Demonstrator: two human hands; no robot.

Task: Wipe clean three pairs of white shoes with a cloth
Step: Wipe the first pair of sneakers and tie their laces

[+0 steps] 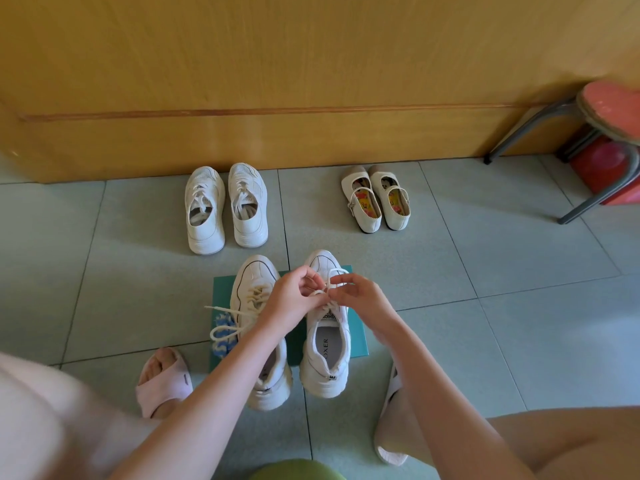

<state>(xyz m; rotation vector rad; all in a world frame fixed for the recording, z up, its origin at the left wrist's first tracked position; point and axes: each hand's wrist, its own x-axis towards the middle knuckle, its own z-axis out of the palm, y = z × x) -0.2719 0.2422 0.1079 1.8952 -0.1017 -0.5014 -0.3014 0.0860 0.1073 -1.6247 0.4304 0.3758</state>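
Two white lace-up sneakers stand on a teal box lid (358, 336) in front of me. My left hand (289, 296) and my right hand (360, 297) both pinch the white laces (320, 292) of the right sneaker (325, 355) above its tongue. The left sneaker (258, 306) sits beside it with its bow hanging loose to the left. A blue and white cloth (221, 332) lies at the lid's left edge, partly under that lace. Farther back stand a second white sneaker pair (227, 209) and a pair of cream strap flats (375, 199).
A yellow wooden panel (277, 81) runs along the back of the grey tiled floor (502, 254). A red stool with grey metal legs (599, 133) stands at the far right. My feet in pink slippers (164, 382) flank the lid.
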